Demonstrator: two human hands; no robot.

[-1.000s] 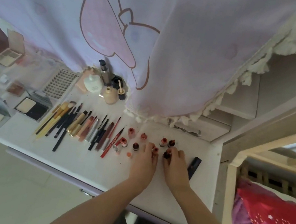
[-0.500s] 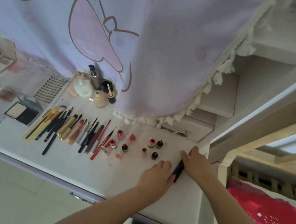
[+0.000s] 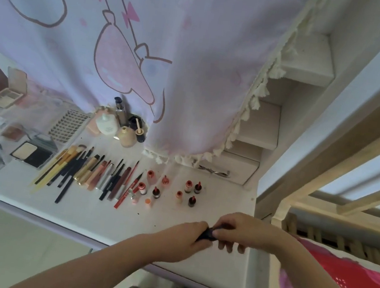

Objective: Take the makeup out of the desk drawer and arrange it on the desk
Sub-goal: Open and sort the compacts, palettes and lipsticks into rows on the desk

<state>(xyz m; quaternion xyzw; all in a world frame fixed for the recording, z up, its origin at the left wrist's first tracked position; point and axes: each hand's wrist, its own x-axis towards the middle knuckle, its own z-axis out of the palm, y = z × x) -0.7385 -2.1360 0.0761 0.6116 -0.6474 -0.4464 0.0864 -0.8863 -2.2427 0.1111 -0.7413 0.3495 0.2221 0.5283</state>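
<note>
White desk, left hand and right hand both gripping one dark tube, lipsticks beyond

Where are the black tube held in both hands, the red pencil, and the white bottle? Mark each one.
black tube [image 3: 207,234], head view, on the dark middle showing between the hands.
red pencil [image 3: 127,188], head view, mid-shaft.
white bottle [image 3: 107,123], head view, on its body.

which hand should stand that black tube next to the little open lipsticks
Probably the left hand: it grips the black tube too and sits nearer the open lipsticks. The right hand lies farther toward the desk's edge.
</note>
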